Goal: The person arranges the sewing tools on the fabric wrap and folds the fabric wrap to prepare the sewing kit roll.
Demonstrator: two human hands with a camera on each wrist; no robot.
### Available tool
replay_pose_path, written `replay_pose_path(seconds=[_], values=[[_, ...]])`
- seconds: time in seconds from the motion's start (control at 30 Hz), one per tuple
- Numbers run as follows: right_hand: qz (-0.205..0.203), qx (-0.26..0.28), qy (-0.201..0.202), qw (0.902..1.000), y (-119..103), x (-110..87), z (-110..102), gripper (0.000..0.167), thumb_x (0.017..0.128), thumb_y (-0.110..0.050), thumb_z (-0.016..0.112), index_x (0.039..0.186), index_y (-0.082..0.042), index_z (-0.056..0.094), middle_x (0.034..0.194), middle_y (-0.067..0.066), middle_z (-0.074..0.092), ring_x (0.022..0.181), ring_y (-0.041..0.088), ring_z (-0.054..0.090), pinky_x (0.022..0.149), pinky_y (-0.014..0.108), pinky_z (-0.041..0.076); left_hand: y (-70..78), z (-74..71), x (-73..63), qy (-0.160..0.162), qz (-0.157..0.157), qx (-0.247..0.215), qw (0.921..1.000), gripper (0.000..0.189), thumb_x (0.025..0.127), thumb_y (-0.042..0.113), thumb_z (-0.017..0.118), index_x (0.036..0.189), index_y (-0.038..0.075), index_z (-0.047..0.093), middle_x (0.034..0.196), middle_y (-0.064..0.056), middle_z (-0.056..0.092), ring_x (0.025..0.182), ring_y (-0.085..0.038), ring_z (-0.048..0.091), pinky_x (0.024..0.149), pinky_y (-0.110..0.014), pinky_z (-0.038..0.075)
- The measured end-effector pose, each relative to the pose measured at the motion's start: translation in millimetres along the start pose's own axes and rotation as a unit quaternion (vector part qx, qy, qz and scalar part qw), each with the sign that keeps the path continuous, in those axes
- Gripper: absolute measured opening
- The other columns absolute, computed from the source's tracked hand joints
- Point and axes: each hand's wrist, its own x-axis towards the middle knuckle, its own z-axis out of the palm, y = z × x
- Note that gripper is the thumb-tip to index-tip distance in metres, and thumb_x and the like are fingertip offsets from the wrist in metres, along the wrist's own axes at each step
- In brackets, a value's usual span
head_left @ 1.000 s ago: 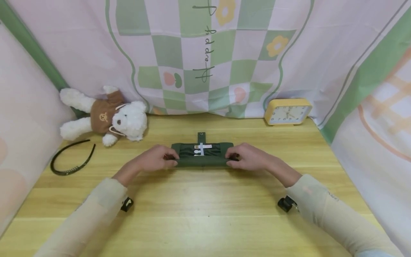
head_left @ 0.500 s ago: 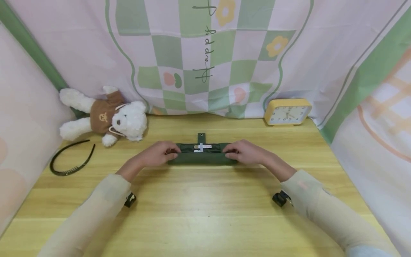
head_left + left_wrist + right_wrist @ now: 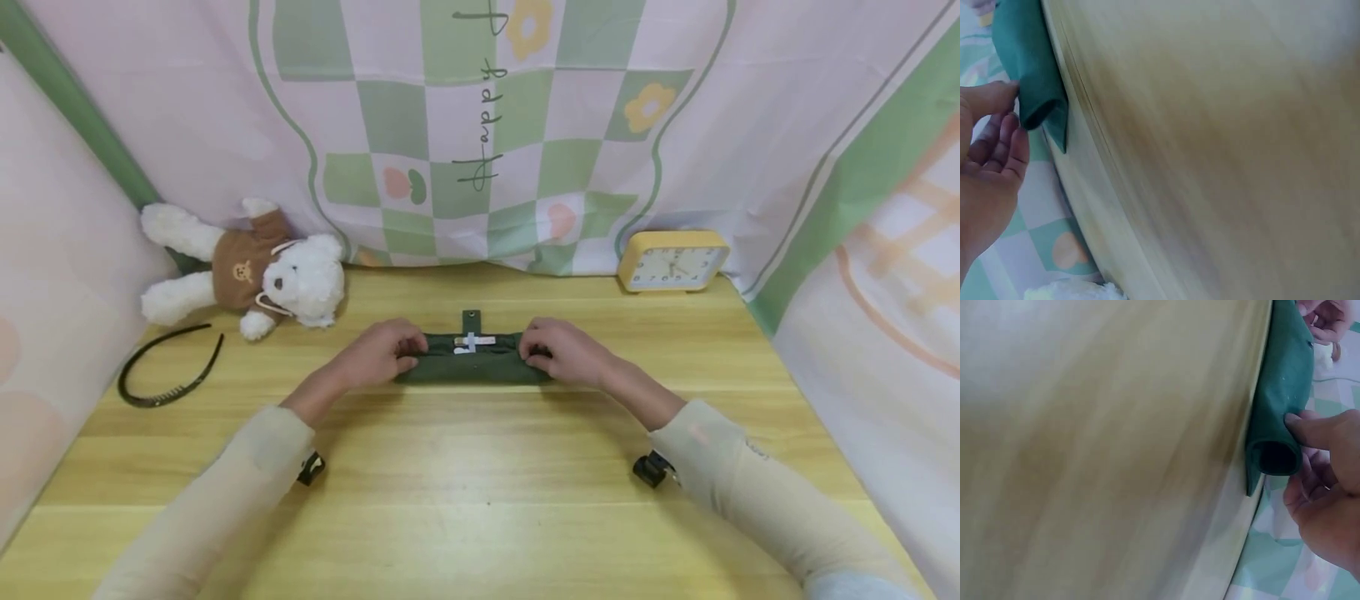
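Observation:
A dark green fabric roll-up pouch (image 3: 472, 370) lies partly rolled across the table. Its strap (image 3: 471, 320), with a snap at the tip, points away from me. Small white items show in its inner strip under a pale elastic band (image 3: 471, 340). My left hand (image 3: 377, 353) pinches the rolled edge near the left end, thumb on the near side. At the other end, my right hand (image 3: 567, 353) pinches the same edge. In the right wrist view the roll (image 3: 1282, 384) shows a hollow, tube-like end with a loose flap beneath, between thumb and fingers.
A white plush dog (image 3: 307, 279) in a brown top lies at the back left, with a black headband (image 3: 161, 400) before it. A yellow alarm clock (image 3: 675, 262) stands at the back right. A patterned curtain (image 3: 450, 125) hangs behind the wooden table (image 3: 480, 508).
Both hands have moved slightly inward and away from me. The pouch's near edge has rolled further over, covering more of the inner strip and its white items.

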Motion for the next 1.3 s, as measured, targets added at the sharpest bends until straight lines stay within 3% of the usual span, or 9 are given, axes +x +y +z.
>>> replay_pose_path(seconds=[0.2,0.37,0.5,0.6,0.73,0.87,1.0,1.1,1.3], values=[[-0.038,-0.050,0.015,0.9979,-2.9,-3.0,1.0,0.013,0.089,0.001,0.077,0.096,-0.009,0.076,0.097,0.003,0.066,0.090,0.020,0.065,0.080,0.037,0.055,6.8,2.7,-1.5,0.006,0.027,0.060,0.9978,0.017,0.092,-0.006,0.068,0.101,0.004,0.078,0.096,-0.004,0.067,0.089,-0.019,0.064,0.079,-0.035,0.055],[-0.081,-0.118,0.012,0.9896,-6.0,-7.7,0.2,0.014,0.087,-0.013,0.082,0.099,-0.008,0.076,0.100,0.005,0.068,0.093,0.022,0.066,0.084,0.039,0.055,7.1,3.9,-6.7,-0.011,0.043,0.088,0.9951,0.018,0.093,0.004,0.071,0.109,0.001,0.076,0.107,-0.009,0.067,0.101,-0.026,0.064,0.091,-0.043,0.053],[-0.061,-0.127,-0.008,0.9900,-9.3,-10.2,-0.2,0.027,0.086,-0.027,0.084,0.103,-0.009,0.075,0.107,0.006,0.067,0.099,0.023,0.064,0.088,0.040,0.055,7.6,4.2,-8.9,-0.024,0.036,0.094,0.9946,0.027,0.094,0.017,0.075,0.116,0.001,0.074,0.114,-0.011,0.065,0.109,-0.029,0.062,0.097,-0.047,0.050],[-0.046,-0.121,-0.010,0.9916,-10.4,-8.0,0.2,0.022,0.089,-0.027,0.082,0.101,-0.011,0.075,0.103,0.003,0.066,0.094,0.020,0.064,0.083,0.038,0.055,8.9,5.8,-8.4,-0.025,0.036,0.117,0.9921,0.040,0.097,0.027,0.072,0.130,0.005,0.067,0.122,-0.012,0.065,0.114,-0.030,0.061,0.100,-0.048,0.048],[-0.034,-0.118,-0.009,0.9924,-12.9,-2.6,0.9,0.012,0.092,-0.024,0.078,0.095,-0.014,0.073,0.094,-0.001,0.064,0.082,0.015,0.062,0.073,0.035,0.054,12.4,10.5,-4.4,-0.031,0.072,0.179,0.9807,0.050,0.101,0.032,0.066,0.147,0.013,0.056,0.125,-0.011,0.064,0.108,-0.026,0.061,0.092,-0.044,0.051],[-0.017,-0.121,-0.026,0.9921,-15.6,1.5,-0.4,0.011,0.093,-0.022,0.077,0.093,-0.015,0.070,0.092,-0.002,0.062,0.079,0.013,0.060,0.070,0.033,0.053,16.7,15.9,1.0,-0.015,0.101,0.214,0.9716,0.043,0.100,0.027,0.068,0.141,0.015,0.062,0.114,-0.007,0.065,0.092,-0.018,0.057,0.078,-0.036,0.050],[0.010,-0.088,-0.050,0.9948,-16.0,6.2,-5.3,0.012,0.094,-0.024,0.077,0.089,-0.016,0.068,0.087,-0.003,0.059,0.075,0.012,0.054,0.067,0.032,0.049,20.3,20.1,5.2,0.008,0.106,0.222,0.9692,0.035,0.101,0.028,0.067,0.132,0.012,0.069,0.106,-0.004,0.066,0.087,-0.016,0.055,0.075,-0.033,0.049],[0.036,-0.023,-0.059,0.9973,-14.2,12.9,-9.7,0.016,0.095,-0.022,0.075,0.084,-0.015,0.066,0.079,-0.003,0.057,0.069,0.013,0.050,0.063,0.032,0.044,22.0,22.3,7.6,0.016,0.107,0.218,0.9699,0.031,0.101,0.028,0.066,0.126,0.010,0.072,0.102,-0.003,0.066,0.086,-0.016,0.056,0.075,-0.032,0.049],[0.078,0.087,-0.011,0.9930,-10.9,32.7,-12.1,0.007,0.097,-0.014,0.070,0.096,-0.007,0.071,0.089,0.002,0.069,0.083,0.017,0.064,0.075,0.038,0.054,23.3,23.5,8.8,0.020,0.097,0.205,0.9737,0.027,0.101,0.026,0.067,0.120,0.010,0.076,0.099,-0.002,0.066,0.085,-0.016,0.056,0.073,-0.032,0.048]])
